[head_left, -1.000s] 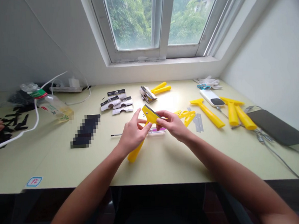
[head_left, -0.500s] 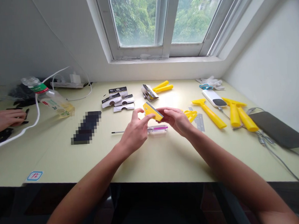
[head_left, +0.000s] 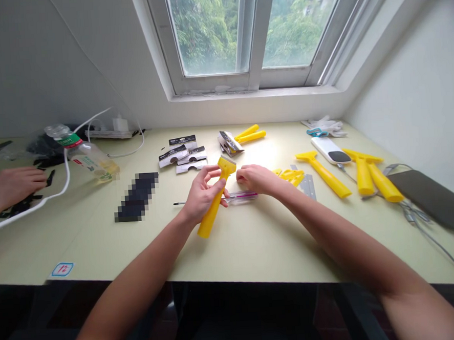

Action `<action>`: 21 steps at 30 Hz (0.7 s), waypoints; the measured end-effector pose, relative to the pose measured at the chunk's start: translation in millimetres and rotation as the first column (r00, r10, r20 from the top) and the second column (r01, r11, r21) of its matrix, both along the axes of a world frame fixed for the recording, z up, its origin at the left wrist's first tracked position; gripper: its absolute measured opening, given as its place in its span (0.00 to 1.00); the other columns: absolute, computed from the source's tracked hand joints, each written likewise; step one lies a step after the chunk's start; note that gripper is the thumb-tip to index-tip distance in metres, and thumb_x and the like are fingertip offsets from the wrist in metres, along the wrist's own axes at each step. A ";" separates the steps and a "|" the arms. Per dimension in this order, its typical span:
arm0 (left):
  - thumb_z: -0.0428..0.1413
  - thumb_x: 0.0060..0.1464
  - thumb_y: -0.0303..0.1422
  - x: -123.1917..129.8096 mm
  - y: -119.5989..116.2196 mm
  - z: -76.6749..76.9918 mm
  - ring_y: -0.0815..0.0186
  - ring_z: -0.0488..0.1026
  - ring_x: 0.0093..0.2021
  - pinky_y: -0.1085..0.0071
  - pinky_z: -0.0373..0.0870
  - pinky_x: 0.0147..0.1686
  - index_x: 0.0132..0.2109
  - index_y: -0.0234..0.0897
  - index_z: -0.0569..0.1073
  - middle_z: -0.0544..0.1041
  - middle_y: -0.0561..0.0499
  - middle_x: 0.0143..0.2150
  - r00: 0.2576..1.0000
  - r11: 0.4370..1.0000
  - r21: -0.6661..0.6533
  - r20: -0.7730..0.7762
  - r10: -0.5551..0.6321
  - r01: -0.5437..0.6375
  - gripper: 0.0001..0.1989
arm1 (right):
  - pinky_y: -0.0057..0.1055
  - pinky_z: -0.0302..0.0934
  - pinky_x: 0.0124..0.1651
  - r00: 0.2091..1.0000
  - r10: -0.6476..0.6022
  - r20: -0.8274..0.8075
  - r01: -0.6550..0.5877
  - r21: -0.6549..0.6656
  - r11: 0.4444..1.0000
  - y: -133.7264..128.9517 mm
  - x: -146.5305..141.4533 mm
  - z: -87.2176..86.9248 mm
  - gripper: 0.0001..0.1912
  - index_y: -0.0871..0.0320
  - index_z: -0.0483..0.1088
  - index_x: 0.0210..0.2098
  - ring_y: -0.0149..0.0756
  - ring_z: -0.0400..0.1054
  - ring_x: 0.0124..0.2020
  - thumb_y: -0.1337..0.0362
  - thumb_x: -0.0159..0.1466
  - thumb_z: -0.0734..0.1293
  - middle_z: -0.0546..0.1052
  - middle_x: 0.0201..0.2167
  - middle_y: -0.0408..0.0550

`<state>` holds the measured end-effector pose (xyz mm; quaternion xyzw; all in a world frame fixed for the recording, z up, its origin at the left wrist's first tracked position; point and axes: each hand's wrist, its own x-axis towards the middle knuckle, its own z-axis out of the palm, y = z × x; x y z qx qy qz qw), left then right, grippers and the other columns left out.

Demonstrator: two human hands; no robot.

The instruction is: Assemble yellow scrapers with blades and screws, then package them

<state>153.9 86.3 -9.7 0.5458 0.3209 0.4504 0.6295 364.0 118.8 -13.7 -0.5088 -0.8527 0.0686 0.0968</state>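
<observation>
The left hand's thumb presses along the neck of a yellow scraper (head_left: 210, 217) while the other fingers wrap behind it, their tips showing past the far side. The right hand (head_left: 259, 179) is curled, fingers bunched and pointing down, a narrow gap from the scraper's head; whether anything is pinched in them I cannot tell. The scraper slants between the bare forearms, flared head up and away, smooth round handle dropping toward the person. The left hand (head_left: 202, 198) bends at the wrist, palm turned inward; the right shows its back. Beneath them lies a screwdriver (head_left: 244, 195), its handle clear and pink, shaft slim and dark. Past the right wrist are glossy yellow pieces (head_left: 295, 177) and flat grey metal plates (head_left: 310, 185), all on a pale, smooth tabletop (head_left: 255, 253).
</observation>
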 end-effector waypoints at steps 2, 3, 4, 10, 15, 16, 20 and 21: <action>0.64 0.53 0.40 0.2 0.5 -0.7 0.68 0.78 0.29 0.69 0.78 0.24 0.51 0.41 0.65 0.70 0.45 0.54 0.998 0.999 -0.033 0.052 -0.036 0.037 0.23 | 0.29 0.53 0.32 0.999 -0.011 -0.032 0.011 0.004 1.000 -3.0 2.7 2.7 0.09 0.59 0.74 0.29 0.34 0.67 0.28 0.70 0.63 0.63 0.77 0.28 0.49; 0.64 0.53 0.40 0.1 0.3 -0.5 0.67 0.78 0.30 0.70 0.77 0.24 0.51 0.42 0.65 0.71 0.45 0.53 0.995 0.997 -0.048 0.077 -0.056 0.060 0.23 | 0.29 0.54 0.32 0.996 -0.021 -0.085 0.022 0.007 1.000 -6.8 4.9 4.2 0.10 0.59 0.74 0.31 0.33 0.67 0.28 0.68 0.65 0.62 0.77 0.28 0.48; 0.64 0.54 0.39 -0.2 -0.1 -0.1 0.66 0.78 0.31 0.70 0.77 0.24 0.52 0.42 0.64 0.71 0.46 0.52 0.992 0.995 -0.060 0.100 -0.077 0.083 0.23 | 0.28 0.56 0.32 0.986 -0.037 -0.163 0.039 0.010 0.999 -12.0 7.5 5.6 0.10 0.59 0.74 0.33 0.33 0.67 0.29 0.67 0.66 0.62 0.78 0.30 0.47; 0.64 0.55 0.38 2.2 -7.5 2.5 0.68 0.77 0.30 0.76 0.71 0.22 0.51 0.45 0.64 0.73 0.50 0.47 0.977 0.985 -0.091 0.166 -0.131 0.148 0.21 | 0.31 0.61 0.37 0.756 -0.116 -0.645 0.221 0.085 0.972 -51.7 16.6 16.9 0.05 0.56 0.73 0.36 0.34 0.67 0.31 0.63 0.66 0.65 0.75 0.31 0.45; 0.64 0.53 0.40 9.9 -15.4 -0.1 0.69 0.77 0.29 0.75 0.70 0.21 0.50 0.44 0.65 0.72 0.48 0.50 0.975 0.972 -0.130 0.136 -0.178 0.196 0.21 | 0.34 0.64 0.41 0.639 0.016 -0.769 0.172 0.162 0.972 -68.1 -3.5 26.0 0.05 0.53 0.74 0.37 0.37 0.68 0.37 0.62 0.67 0.66 0.71 0.35 0.47; 0.64 0.53 0.40 11.3 -17.0 -0.4 0.69 0.77 0.29 0.75 0.70 0.21 0.50 0.44 0.66 0.71 0.48 0.50 0.972 0.968 -0.135 0.131 -0.195 0.213 0.21 | 0.34 0.65 0.41 0.629 0.036 -0.777 0.157 0.172 0.972 -68.9 -7.4 26.0 0.05 0.53 0.75 0.38 0.37 0.68 0.38 0.62 0.67 0.67 0.71 0.35 0.47; 0.63 0.55 0.39 14.3 -21.7 0.0 0.69 0.77 0.29 0.76 0.69 0.20 0.49 0.43 0.66 0.71 0.48 0.49 0.961 0.955 -0.126 0.108 -0.255 0.267 0.18 | 0.34 0.64 0.39 0.622 0.048 -0.782 0.141 0.171 0.975 -68.0 -12.3 21.2 0.04 0.52 0.76 0.38 0.36 0.67 0.36 0.63 0.66 0.67 0.69 0.34 0.46; 0.63 0.56 0.39 14.4 -22.3 0.2 0.69 0.77 0.29 0.77 0.69 0.20 0.49 0.43 0.66 0.71 0.48 0.49 0.959 0.954 -0.123 0.104 -0.263 0.274 0.18 | 0.34 0.64 0.40 0.628 0.039 -0.777 0.144 0.166 0.976 -67.5 -11.4 20.0 0.04 0.52 0.76 0.38 0.36 0.67 0.36 0.63 0.66 0.67 0.68 0.34 0.46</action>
